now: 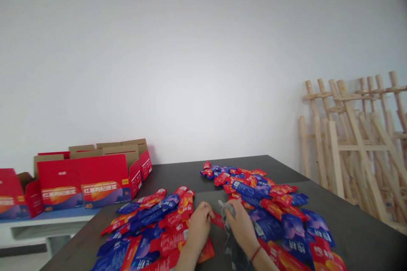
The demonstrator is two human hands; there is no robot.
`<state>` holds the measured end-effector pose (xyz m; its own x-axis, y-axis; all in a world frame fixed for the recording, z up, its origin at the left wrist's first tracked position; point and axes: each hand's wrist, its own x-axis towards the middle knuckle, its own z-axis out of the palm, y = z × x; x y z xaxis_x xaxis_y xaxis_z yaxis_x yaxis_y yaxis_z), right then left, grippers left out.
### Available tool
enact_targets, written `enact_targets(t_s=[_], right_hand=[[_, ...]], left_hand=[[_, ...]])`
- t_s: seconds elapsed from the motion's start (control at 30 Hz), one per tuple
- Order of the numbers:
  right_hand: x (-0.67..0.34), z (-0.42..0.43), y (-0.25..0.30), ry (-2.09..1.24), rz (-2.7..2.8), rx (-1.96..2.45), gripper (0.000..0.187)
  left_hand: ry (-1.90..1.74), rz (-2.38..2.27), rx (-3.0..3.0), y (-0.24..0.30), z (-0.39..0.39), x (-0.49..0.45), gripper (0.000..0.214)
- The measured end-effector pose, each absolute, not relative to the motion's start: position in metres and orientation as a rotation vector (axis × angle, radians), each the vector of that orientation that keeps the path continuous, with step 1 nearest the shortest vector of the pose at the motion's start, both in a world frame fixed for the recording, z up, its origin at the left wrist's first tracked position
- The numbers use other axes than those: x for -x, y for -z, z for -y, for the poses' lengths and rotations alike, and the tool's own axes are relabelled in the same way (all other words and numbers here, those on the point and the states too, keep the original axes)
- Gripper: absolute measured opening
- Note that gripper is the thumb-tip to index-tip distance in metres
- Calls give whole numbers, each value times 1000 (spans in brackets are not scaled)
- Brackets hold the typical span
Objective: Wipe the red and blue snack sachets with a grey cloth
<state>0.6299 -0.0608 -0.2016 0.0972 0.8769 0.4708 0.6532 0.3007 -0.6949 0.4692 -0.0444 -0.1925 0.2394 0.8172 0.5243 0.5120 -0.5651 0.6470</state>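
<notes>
Near the middle of the black table, my left hand (199, 224) pinches one end of a small red pouch (218, 220). Across from it, my right hand (241, 225), with a red cord round the wrist, is closed on a crumpled grey cloth (226, 216) that hangs down toward the table's near side. The cloth is against the pouch's right end; whether it wraps round it cannot be made out. Red and blue printed pouches lie in a loose pile (152, 224) left of my hands, and another pile (270, 207) spreads on the right.
Open red cardboard boxes (104, 178) stand on a low white and blue surface (79, 214) at the left. Wooden easel frames (346, 148) lean by the wall at the right. The black tabletop (178, 173) runs back to a white wall (203, 72).
</notes>
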Motion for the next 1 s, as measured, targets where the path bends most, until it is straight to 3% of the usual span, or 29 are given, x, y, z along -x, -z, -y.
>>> enact_targets(t_s=[0.13,0.3,0.7,0.8,0.93,1.0], right_hand=[[-599,67,200,-142,1851,1534,17],[-604,63,208,-196,1858,1768,13],[-608,68,213,-173,1882,1780,12],[-607,68,213,-182,1892,1765,11],[-607,67,212,-206,1892,1751,12],[-606,67,211,-219,1884,1748,13]], left_hand=[[-1319,-1165,-2173,186,52,-473,19],[-1515,-1176,-2088,174,55,-468,18],[-1950,-1761,-1903,132,34,-364,19],[-1823,-1957,-1901,137,30,-327,23],[-1277,-2303,-1848,151,33,-302,27],[-1184,-2444,-1822,153,38,-306,24]])
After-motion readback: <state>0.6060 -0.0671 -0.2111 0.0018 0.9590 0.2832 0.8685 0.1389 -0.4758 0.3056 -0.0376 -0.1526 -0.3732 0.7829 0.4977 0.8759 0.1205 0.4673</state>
